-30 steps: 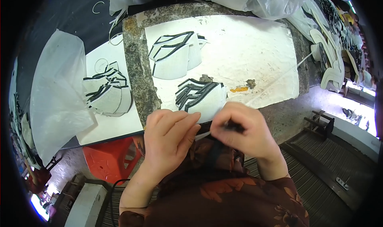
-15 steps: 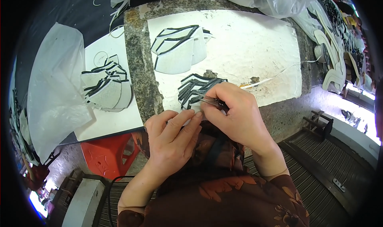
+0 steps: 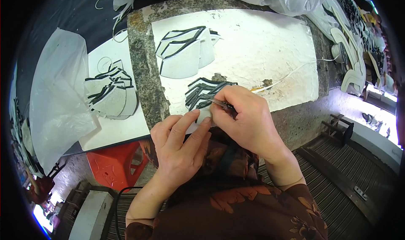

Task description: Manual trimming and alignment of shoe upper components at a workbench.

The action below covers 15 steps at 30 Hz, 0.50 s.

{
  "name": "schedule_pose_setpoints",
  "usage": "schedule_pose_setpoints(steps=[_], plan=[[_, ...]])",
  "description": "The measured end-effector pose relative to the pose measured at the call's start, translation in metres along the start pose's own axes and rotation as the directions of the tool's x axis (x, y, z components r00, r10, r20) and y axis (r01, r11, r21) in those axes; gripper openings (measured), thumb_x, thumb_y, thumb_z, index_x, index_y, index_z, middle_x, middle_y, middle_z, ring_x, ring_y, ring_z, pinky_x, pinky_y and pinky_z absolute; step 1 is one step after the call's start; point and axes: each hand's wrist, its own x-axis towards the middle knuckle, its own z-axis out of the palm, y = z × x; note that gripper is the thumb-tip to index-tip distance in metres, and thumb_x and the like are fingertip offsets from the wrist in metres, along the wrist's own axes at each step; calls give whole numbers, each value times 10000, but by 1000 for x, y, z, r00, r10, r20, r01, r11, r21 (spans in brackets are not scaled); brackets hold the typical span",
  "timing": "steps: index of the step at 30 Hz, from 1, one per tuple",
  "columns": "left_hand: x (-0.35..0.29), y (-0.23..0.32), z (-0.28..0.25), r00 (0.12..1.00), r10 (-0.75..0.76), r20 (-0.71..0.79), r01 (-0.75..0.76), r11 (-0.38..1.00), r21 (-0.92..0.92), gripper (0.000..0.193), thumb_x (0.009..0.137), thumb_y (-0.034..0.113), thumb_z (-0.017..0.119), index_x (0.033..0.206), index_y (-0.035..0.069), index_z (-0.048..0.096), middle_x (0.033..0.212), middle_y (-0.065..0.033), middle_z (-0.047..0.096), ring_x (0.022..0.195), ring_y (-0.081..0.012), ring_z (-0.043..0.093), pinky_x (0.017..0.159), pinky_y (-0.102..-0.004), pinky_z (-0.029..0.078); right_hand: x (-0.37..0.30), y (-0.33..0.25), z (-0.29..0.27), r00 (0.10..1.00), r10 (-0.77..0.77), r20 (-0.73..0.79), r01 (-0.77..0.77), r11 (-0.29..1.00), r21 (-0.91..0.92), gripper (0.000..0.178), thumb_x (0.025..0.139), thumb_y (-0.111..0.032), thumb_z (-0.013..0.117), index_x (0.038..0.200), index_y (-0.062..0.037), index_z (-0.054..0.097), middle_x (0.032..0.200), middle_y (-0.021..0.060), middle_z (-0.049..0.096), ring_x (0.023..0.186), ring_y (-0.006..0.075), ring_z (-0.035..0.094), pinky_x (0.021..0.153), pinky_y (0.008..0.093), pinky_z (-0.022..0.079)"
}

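Note:
At the board's front edge lies a cluster of pale, curved flat pieces (image 3: 204, 114) with black strips along their edges. My left hand (image 3: 179, 141) is spread over the nearest piece, its fingertips resting on it and its fingers apart. Closed in a pinch, my right hand (image 3: 247, 117) grips a slim, pointed metal tool that looks like tweezers (image 3: 222, 103). The tool's tip points left at the black strips (image 3: 206, 92). Part of the tool and the near edge of the piece are hidden by my fingers.
Similar black-edged pieces (image 3: 181, 58) overlap farther back on the white board (image 3: 261, 42). Another pile (image 3: 116, 99) sits at left beside a translucent plastic bag (image 3: 59, 92). A thin white strip (image 3: 291, 76) trails rightward. Below the table stands a red stool (image 3: 112, 166).
The thumb and index finger of my left hand have moved farther apart over the piece. My right hand has shifted slightly, with the tool still in its grip. The view has shifted a little.

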Motion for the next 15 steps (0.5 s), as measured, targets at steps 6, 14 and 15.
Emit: schedule_pose_setpoints(steps=[6, 14, 15], plan=[[-1, 0, 1, 1000, 3, 4, -4, 1000, 4, 361, 797, 121, 788, 1158, 108, 770, 1271, -43, 654, 1076, -248, 570, 904, -396, 416, 0, 0, 1, 1000, 2, -12, -2, 1000, -5, 112, 839, -40, 721, 894, -16, 626, 784, 105, 621, 667, 241, 612, 611, 326, 492], [0, 2, 2, 1000, 2, 12, -2, 1000, 29, 352, 815, 133, 783, 1165, 101, 762, 1294, -25, 663, 1099, -249, 572, 927, -399, 406, -2, 1, 1, 1000, -13, -19, 12, 1000, -26, 111, 845, -57, 706, 890, -35, 607, 787, 117, 620, 699, 297, 628, 614, 376, 507], [0, 2, 2, 1000, 2, 12, -3, 999, 33, 356, 817, 134, 782, 1171, 101, 759, 1299, -25, 663, 1106, -250, 572, 932, -399, 403, -2, 1, 1, 1000, -18, -14, 17, 999, -28, 108, 855, -79, 688, 886, -50, 589, 788, 128, 618, 727, 347, 640, 616, 424, 520]])
